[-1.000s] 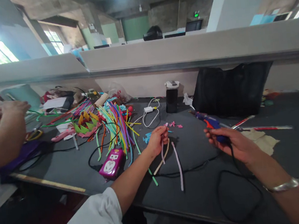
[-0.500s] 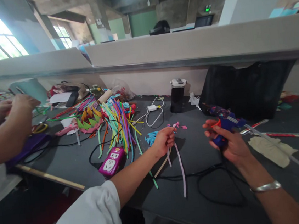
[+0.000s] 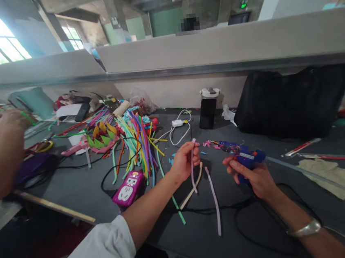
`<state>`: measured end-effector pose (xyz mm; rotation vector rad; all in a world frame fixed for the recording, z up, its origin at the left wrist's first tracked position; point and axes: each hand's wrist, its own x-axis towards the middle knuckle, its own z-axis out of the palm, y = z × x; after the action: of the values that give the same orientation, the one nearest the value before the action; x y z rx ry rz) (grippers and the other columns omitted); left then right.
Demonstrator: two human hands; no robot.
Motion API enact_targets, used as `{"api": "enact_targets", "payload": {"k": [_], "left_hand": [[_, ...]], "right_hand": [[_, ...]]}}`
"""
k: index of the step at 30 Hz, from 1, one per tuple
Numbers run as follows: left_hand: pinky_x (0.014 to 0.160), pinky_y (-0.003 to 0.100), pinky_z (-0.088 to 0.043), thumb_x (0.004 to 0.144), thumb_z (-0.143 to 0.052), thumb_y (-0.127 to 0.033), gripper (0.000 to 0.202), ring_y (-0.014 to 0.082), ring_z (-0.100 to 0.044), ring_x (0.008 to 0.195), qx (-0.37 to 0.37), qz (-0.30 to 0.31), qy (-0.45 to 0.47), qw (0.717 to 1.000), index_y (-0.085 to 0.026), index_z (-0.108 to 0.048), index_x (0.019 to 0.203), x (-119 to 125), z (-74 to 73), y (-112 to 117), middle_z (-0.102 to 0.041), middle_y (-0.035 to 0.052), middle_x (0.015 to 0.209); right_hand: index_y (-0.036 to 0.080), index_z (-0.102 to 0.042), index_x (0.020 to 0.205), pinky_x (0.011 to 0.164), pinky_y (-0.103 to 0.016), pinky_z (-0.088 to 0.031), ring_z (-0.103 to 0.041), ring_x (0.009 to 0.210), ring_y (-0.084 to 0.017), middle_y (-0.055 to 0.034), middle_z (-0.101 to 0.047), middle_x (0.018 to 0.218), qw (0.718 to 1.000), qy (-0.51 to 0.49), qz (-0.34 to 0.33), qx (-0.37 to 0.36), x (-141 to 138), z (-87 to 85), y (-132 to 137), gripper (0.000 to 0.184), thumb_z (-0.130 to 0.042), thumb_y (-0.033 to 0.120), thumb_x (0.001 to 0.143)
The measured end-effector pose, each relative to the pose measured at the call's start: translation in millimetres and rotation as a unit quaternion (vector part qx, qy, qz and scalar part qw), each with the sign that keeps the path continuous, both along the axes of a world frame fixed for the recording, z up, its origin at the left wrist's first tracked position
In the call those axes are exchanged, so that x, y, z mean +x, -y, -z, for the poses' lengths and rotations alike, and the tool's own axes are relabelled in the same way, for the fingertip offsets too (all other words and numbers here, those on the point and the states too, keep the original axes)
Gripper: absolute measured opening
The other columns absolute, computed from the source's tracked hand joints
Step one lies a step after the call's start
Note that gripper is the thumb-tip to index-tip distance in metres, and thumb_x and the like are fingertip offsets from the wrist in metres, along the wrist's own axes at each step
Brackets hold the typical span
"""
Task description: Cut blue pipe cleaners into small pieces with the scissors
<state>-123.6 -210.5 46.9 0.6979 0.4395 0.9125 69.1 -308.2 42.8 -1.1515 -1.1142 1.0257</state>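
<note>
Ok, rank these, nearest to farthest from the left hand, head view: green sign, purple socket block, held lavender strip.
1. Held lavender strip: in the left hand.
2. Purple socket block: left of the hand.
3. Green sign: beyond the partition, upper right.

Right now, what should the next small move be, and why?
Probably ease the blue plastic glue gun in the right hand toward the slender lilac strip: the left hand pinches that strip near its top, and the gun's nozzle points its way with a gap between.
</note>
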Motion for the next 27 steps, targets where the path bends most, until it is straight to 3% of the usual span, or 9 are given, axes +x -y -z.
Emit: {"api": "enact_targets", "payload": {"k": [6, 13, 20, 27], "left_hand": [[0.044, 0.02, -0.031, 0.074, -0.07, -0.033, 0.025, 0.0043, -0.042, 0.046, 0.029, -0.012, -0.023, 0.999, -0.014, -0.06, 0.086, 6, 3.7, 7, -0.049, -0.0038, 0.065], [0.041, 0.018, -0.027, 0.066, -0.077, -0.034, 0.029, 0.0032, -0.039, 0.044, 0.019, -0.071, -0.062, 0.995, -0.015, -0.059, 0.08, 10, 4.2, 11, -0.051, -0.0041, 0.063], [0.038, 0.018, -0.014, 0.066, -0.077, -0.035, 0.031, 0.0014, -0.032, 0.04, 0.011, -0.052, -0.097, 0.994, -0.013, -0.062, 0.081, 10, 7.3, 11, -0.048, -0.0043, 0.058], [0.038, 0.018, -0.013, 0.07, -0.072, -0.036, 0.029, 0.001, -0.029, 0.038, 0.012, -0.048, -0.122, 0.991, -0.012, -0.063, 0.084, 11, 7.0, 10, -0.043, -0.0057, 0.055]], "right_hand": [[0.018, -0.068, 0.088, 0.042, -0.023, -0.046, -0.06, 0.063, -0.014, -0.0089, -0.069, 0.093, 1.0, 0.012, 0.012, 0.0, -6, -3.8, -1, 0.028, -0.072, 0.042, 0.074], [0.018, -0.067, 0.089, 0.045, -0.023, -0.047, -0.057, 0.058, -0.012, -0.0069, -0.069, 0.087, 0.999, 0.031, 0.027, -0.015, -6, 1.1, -2, 0.032, -0.072, 0.045, 0.073], [0.018, -0.067, 0.088, 0.044, -0.023, -0.044, -0.056, 0.057, -0.012, -0.0089, -0.069, 0.086, 1.0, 0.019, 0.011, -0.014, -8, 4.6, 0, 0.039, -0.063, 0.056, 0.078], [0.019, -0.067, 0.093, 0.046, -0.024, -0.044, -0.056, 0.059, -0.013, -0.009, -0.069, 0.086, 0.999, 0.039, -0.012, -0.011, -2, 11.1, -1, 0.044, -0.056, 0.059, 0.082]]}}
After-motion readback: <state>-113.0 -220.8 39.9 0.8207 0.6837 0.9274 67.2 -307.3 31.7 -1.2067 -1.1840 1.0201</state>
